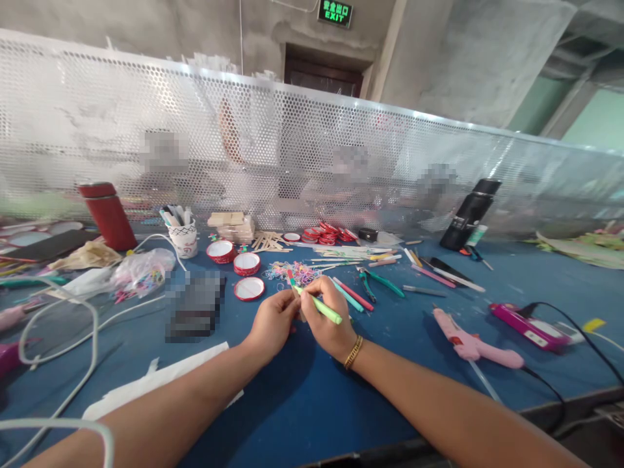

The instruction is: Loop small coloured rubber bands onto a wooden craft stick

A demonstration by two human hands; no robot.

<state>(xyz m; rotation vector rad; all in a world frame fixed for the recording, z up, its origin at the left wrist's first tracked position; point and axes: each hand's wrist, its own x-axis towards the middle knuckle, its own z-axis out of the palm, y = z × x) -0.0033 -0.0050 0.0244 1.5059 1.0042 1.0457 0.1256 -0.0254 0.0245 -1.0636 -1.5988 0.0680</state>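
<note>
My right hand [332, 315] grips a light green marker pen [326, 311] like a pencil, with its tip down at a small flat craft stick [291, 278]. The end of that stick is coloured red, with green beside it. My left hand [273, 325] pinches the stick, and its fingers hide most of it. Both hands are close together above the blue table. Just beyond them lies a pile of small coloured rubber bands [287, 272]. A red marker [353, 294] and a teal marker [347, 296] rest to the right of my right hand.
Red-rimmed round tins [249, 288] stand left of the pile. Green-handled pliers [385, 284], a pink glue gun [475, 341] and a black bottle [470, 216] are on the right. Leftward are a dark phone [197, 305], a red flask [108, 218] and white cable. A perforated metal screen [302, 143] closes off the back.
</note>
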